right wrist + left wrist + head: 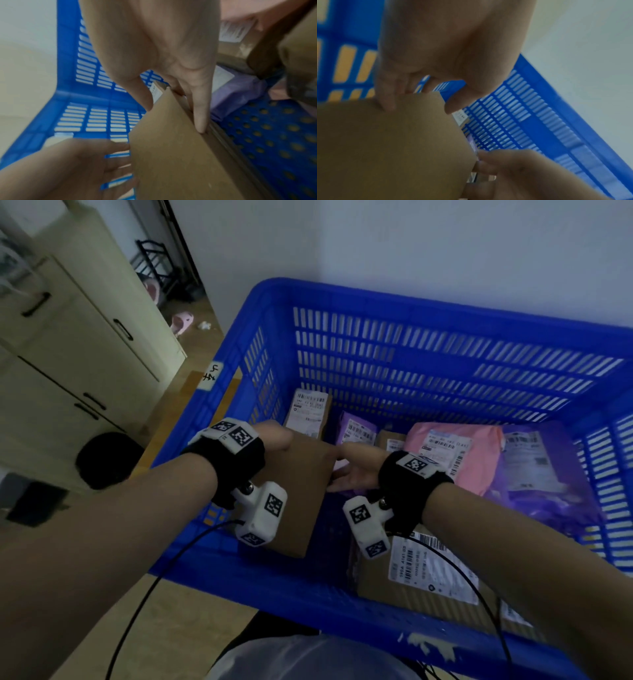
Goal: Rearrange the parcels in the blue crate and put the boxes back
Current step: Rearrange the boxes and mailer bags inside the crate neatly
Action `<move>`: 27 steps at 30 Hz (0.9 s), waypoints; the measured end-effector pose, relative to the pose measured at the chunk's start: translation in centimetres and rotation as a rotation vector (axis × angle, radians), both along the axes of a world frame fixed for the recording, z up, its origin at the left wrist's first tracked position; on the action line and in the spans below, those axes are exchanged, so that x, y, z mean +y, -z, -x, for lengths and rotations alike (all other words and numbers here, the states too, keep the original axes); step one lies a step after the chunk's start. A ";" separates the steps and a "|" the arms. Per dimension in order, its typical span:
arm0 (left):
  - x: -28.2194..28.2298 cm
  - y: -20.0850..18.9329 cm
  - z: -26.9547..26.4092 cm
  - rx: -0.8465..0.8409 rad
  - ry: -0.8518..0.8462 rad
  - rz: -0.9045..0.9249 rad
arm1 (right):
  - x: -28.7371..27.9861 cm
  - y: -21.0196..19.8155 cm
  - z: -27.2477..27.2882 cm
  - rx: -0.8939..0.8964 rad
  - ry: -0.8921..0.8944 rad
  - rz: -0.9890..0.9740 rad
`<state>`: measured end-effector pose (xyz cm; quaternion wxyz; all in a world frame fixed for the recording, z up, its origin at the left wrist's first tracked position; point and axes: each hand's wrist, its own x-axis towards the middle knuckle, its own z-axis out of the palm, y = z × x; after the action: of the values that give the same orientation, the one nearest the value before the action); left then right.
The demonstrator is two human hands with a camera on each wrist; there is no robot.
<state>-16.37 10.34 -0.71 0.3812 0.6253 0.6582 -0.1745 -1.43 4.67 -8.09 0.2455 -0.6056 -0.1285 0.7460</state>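
A plain brown cardboard box [298,491] is held tilted over the left part of the blue crate [342,292]. My left hand [277,440] grips its left upper edge, fingers [387,104] on one side and the thumb on the other. My right hand [346,474] pinches the box's right edge: its thumb lies on the broad face and its index finger [200,119] runs along the side. In the right wrist view the box [171,155] fills the lower middle, above the crate's perforated floor [274,135].
Inside the crate lie a pink mailer [452,453], a large purple mailer [541,474], a small purple mailer [356,429], an upright labelled box [308,412] and a labelled carton [428,573] at the near right. A cream cabinet [68,337] stands to the left.
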 end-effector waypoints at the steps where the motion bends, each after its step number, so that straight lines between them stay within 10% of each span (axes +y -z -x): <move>1: 0.2 0.1 0.0 0.000 0.007 -0.016 | 0.0 -0.3 -0.3 0.008 0.018 -0.006; 27: 2.2 -9.7 -1.0 -0.773 -0.340 -0.105 | -2.7 -14.0 -7.5 -0.009 0.249 -0.460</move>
<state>-15.40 12.54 9.04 0.5910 0.5458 0.5686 0.1717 6.11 1.97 5.93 0.4662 -0.5482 -0.2204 0.6584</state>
